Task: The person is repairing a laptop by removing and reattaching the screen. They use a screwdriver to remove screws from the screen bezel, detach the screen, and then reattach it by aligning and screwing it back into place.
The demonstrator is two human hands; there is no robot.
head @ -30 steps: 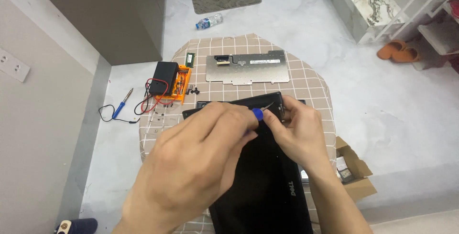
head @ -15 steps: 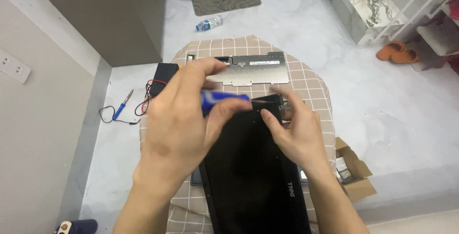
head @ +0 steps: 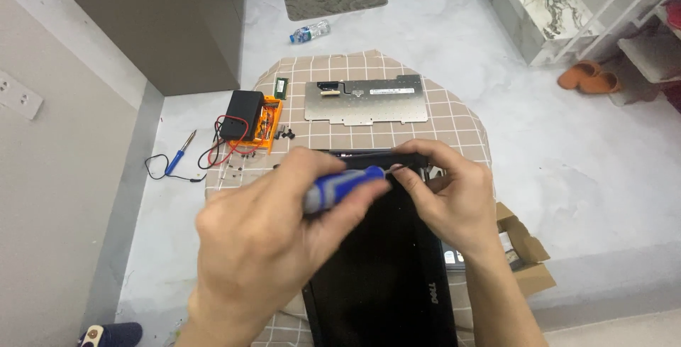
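My left hand (head: 266,237) is wrapped around a blue-handled screwdriver (head: 340,187), whose tip points right toward the far edge of a black laptop (head: 383,276). The laptop lies lengthwise toward me on a small checked round table (head: 461,123). My right hand (head: 450,194) grips the laptop's far edge, fingers curled over it right beside the screwdriver tip. The tip itself is hidden between my fingers.
A silver keyboard plate (head: 367,98) lies at the table's far side, a green memory stick (head: 281,88) to its left. A black and orange multimeter (head: 248,120) with red leads and several small screws (head: 285,133) sit at the left. A soldering iron (head: 177,154), a bottle (head: 309,32) and a cardboard box (head: 521,251) are on the floor.
My left hand with the screwdriver has shifted down and left, uncovering the multimeter. The right hand stays on the laptop's far edge.
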